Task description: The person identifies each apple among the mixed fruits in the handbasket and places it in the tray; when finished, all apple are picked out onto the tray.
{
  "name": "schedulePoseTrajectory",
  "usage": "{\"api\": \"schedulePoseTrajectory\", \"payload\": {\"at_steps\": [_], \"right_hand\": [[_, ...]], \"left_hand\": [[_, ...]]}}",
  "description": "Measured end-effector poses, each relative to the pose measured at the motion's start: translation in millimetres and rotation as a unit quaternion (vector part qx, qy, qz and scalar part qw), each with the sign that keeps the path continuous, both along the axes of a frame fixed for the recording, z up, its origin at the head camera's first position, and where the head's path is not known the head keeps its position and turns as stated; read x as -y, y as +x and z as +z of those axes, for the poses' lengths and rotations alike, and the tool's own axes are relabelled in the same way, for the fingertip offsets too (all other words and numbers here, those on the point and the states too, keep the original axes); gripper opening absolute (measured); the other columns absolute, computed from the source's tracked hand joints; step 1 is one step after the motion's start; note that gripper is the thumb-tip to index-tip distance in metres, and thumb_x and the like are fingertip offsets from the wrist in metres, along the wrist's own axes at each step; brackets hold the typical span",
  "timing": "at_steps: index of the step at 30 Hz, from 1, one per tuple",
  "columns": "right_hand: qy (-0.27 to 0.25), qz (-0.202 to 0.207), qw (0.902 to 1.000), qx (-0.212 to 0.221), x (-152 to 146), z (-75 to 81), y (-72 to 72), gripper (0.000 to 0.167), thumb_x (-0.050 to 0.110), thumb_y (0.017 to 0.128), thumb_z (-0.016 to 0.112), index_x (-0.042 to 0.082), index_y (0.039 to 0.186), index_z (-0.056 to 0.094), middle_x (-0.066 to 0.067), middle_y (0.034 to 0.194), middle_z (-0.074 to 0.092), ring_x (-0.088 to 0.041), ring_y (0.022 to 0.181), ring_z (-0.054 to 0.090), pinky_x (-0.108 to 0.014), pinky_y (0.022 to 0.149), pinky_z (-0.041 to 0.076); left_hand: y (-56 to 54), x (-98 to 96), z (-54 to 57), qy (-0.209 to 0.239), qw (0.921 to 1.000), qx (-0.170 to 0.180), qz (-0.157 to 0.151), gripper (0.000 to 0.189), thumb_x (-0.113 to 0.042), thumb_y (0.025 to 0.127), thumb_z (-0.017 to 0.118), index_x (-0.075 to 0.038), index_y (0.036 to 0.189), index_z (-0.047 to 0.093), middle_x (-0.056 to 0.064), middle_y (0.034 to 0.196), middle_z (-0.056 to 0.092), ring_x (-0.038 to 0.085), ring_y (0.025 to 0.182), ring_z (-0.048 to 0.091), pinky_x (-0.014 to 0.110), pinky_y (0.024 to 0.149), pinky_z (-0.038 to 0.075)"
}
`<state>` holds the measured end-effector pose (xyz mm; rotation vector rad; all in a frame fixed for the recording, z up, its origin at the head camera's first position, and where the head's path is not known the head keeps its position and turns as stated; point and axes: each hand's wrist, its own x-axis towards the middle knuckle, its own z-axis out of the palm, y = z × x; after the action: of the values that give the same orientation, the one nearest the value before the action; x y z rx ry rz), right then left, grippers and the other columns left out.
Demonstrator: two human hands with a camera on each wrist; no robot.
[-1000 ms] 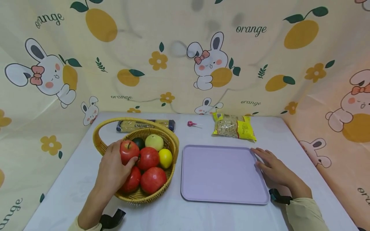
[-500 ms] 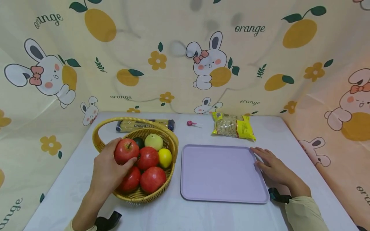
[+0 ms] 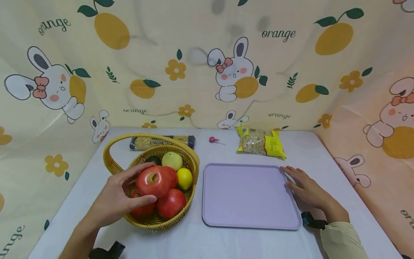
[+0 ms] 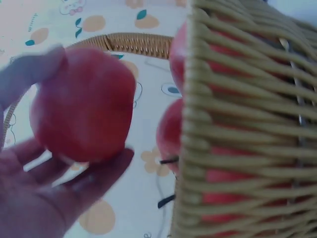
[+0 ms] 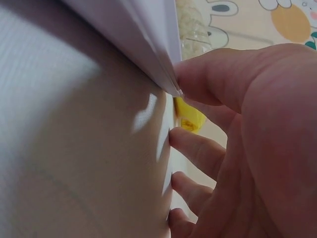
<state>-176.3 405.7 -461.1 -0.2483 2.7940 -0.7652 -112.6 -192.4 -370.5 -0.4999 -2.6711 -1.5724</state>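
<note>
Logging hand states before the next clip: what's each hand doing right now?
Left hand: holding a red apple.
Right hand: open, touching the edge of the purple tray.

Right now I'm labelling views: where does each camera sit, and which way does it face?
Head: worn on the head, facing forward and down at the basket and tray; left hand, right hand and right sleeve show.
Left wrist: on that wrist, facing the held apple and basket; left hand shows.
Right wrist: on that wrist, facing the tray's edge; right hand shows.
Head and left wrist share apple and basket.
</note>
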Motion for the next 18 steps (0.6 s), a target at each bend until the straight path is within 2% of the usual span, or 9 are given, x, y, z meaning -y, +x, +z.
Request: {"api": "schedulePoseTrajectory", "payload": {"at_steps": [4, 8, 14, 18], "right_hand": [[-0.003, -0.002, 1.0, 0.003, -0.5, -0.6, 0.5, 0.069, 0.031, 0.112, 0.062, 0.012, 0.172, 0.034, -0.035, 0.175, 0.025, -0.071, 0.156, 0.013, -0.093, 0.112, 0.019], [-0.001, -0.003, 1.0, 0.004, -1.0, -1.3, 0.8, 0.07, 0.031, 0.111, 0.062, 0.013, 0.172, 0.034, -0.034, 0.175, 0.025, -0.071, 0.156, 0.013, -0.094, 0.112, 0.019], [0.0, -0.003, 1.0, 0.003, -2.1, -1.2, 1.2, 0.07, 0.032, 0.112, 0.062, 0.013, 0.172, 0.033, -0.035, 0.175, 0.025, -0.072, 0.156, 0.012, -0.094, 0.111, 0.018], [0.001, -0.001, 1.0, 0.003, -1.2, -1.2, 0.5, 0.07, 0.032, 0.112, 0.062, 0.013, 0.172, 0.033, -0.036, 0.174, 0.025, -0.072, 0.155, 0.012, -0.094, 0.111, 0.019]], "left_hand": [[1.8, -4.7, 0.9, 0.04, 0.9955, 0.005, -0.086, 0.073, -0.016, 0.089, 0.093, -0.025, 0.154, 0.061, 0.006, 0.148, 0.066, 0.027, 0.126, 0.069, 0.029, 0.097, 0.064], [0.4, -19.6, 0.6, 0.066, 0.9857, 0.008, -0.155, 0.072, -0.014, 0.088, 0.093, -0.025, 0.152, 0.062, 0.004, 0.146, 0.068, 0.022, 0.125, 0.07, 0.032, 0.098, 0.065], [-3.9, -62.3, -0.8, 0.079, 0.9714, 0.01, -0.224, 0.075, -0.018, 0.086, 0.095, -0.027, 0.152, 0.064, 0.0, 0.145, 0.069, 0.022, 0.128, 0.069, 0.036, 0.102, 0.064], [-7.0, -93.0, 0.1, 0.081, 0.9635, 0.031, -0.253, 0.073, -0.023, 0.088, 0.094, -0.027, 0.154, 0.062, -0.004, 0.148, 0.069, 0.018, 0.131, 0.067, 0.034, 0.107, 0.061]]}}
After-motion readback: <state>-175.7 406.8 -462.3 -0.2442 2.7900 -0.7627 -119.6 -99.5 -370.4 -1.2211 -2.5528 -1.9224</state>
